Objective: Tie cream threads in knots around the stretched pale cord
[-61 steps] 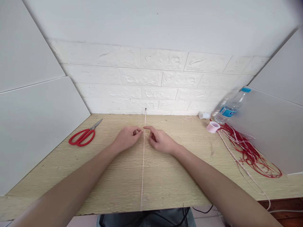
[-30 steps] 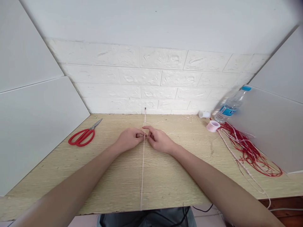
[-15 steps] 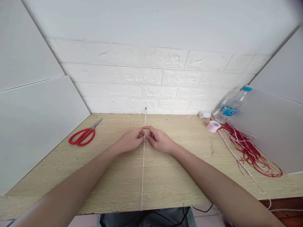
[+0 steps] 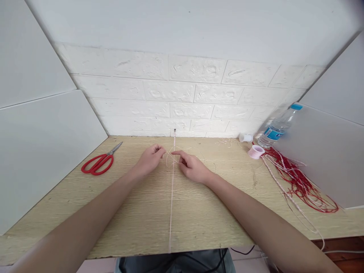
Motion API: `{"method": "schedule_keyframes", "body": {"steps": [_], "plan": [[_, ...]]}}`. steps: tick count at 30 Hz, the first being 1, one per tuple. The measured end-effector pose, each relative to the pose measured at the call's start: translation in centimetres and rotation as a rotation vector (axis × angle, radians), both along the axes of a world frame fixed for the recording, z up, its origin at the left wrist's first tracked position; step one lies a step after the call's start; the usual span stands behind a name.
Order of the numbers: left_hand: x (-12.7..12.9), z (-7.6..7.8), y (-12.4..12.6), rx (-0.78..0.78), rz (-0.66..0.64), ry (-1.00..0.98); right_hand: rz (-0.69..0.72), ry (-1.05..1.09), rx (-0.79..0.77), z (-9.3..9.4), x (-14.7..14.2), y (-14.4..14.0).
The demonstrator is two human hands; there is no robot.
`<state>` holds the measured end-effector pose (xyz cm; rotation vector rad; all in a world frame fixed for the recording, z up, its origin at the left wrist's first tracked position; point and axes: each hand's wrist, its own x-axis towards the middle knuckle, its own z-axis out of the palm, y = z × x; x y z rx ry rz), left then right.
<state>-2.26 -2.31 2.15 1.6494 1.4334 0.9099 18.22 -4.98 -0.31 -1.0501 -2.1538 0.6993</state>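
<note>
A thin pale pink cord (image 4: pixel 171 204) runs taut from a nail (image 4: pixel 174 131) at the wall's foot straight to the table's front edge. My left hand (image 4: pixel 149 159) sits just left of the cord, its fingertips pinching a fine loose thread (image 4: pixel 168 158) that loops across the cord. On the right side of the cord, my right hand (image 4: pixel 191 167) has its forefinger stretched to the cord and pinches the same thread. More of that thread curls on the wood behind my right hand.
Red-handled scissors (image 4: pixel 98 163) lie at the left. At the right stand a water bottle (image 4: pixel 277 127), a white spool (image 4: pixel 245 137), a pink spool (image 4: pixel 255 151), and a tangle of red and pale cords (image 4: pixel 298 184). White panels flank the wooden table (image 4: pixel 136 216).
My hands were pressed together at the cord; now the left hand has drawn away to the left and back, opening a small thread loop between the hands.
</note>
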Motion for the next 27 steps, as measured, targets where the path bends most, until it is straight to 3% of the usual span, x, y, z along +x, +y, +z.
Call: {"method": "schedule_keyframes", "body": {"steps": [4, 7, 10, 14, 20, 24, 27], "plan": [[-0.5, 0.0, 1.1, -0.089, 0.138, -0.339, 0.000, -0.002, -0.007, 0.0, 0.0, 0.0], [-0.7, 0.7, 1.7, -0.230, 0.152, -0.684, -0.003, -0.001, -0.009, 0.0, 0.0, -0.1], [-1.0, 1.2, 1.9, -0.274, 0.212, -0.838, -0.006, -0.003, -0.011, 0.1, 0.0, -0.1], [-1.3, 1.5, 1.7, -0.185, 0.318, -0.721, -0.006, -0.006, -0.012, 0.0, 0.0, 0.0], [-2.3, 1.8, 1.9, -0.077, 0.338, -0.531, 0.008, -0.022, -0.039, -0.1, 0.1, 0.0], [-3.2, 1.2, 2.3, 0.101, 0.452, -0.231, 0.008, -0.031, -0.052, 0.0, 0.1, 0.0], [-3.6, 0.6, 2.4, 0.268, 0.458, -0.034, 0.011, -0.025, -0.048, 0.1, 0.1, -0.1]]}}
